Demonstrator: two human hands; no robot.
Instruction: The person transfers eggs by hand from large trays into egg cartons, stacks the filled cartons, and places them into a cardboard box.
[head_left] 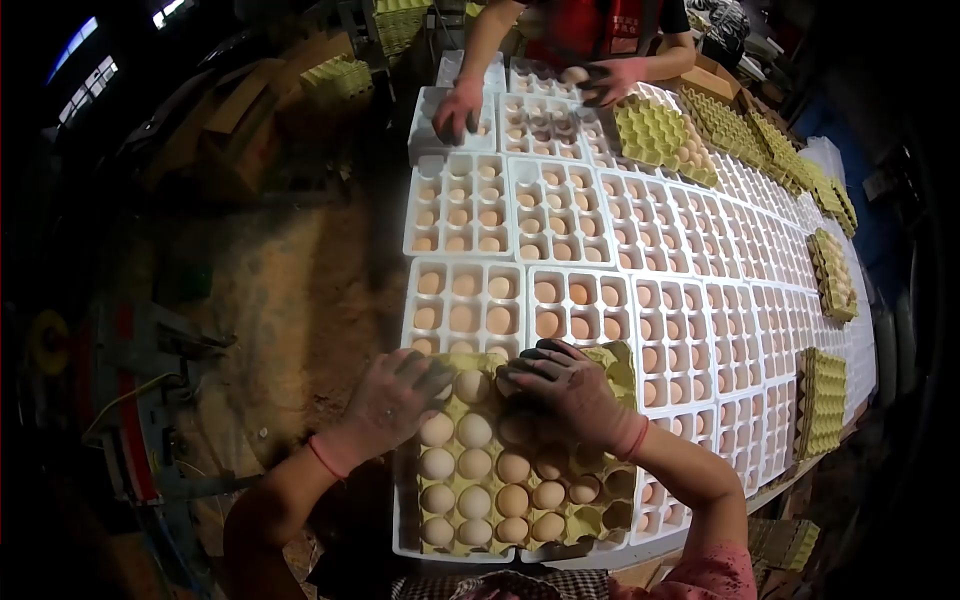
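A yellow pulp tray (590,520) with several eggs lies nearest me, over white foam boxes. My left hand (405,392), in a pink glove with dark fingertips, is at the tray's upper left corner, fingers curled over an egg or the rim; what they hold is hidden. My right hand (572,388), gloved alike, reaches over the tray's upper middle, its fingers bent around something hidden beneath them. Several eggs (475,430) fill the tray's left columns, while some cups at its right hold none. Just beyond the tray, a white foam box (408,300) holds eggs in square compartments.
Across the table a person in red handles eggs with two gloved hands (460,108). More foam boxes (560,210) spread rightward. A yellow tray (650,130) rests on eggs at the back; stacked trays (822,400) stand at the right edge. Machinery (130,390) stands at left.
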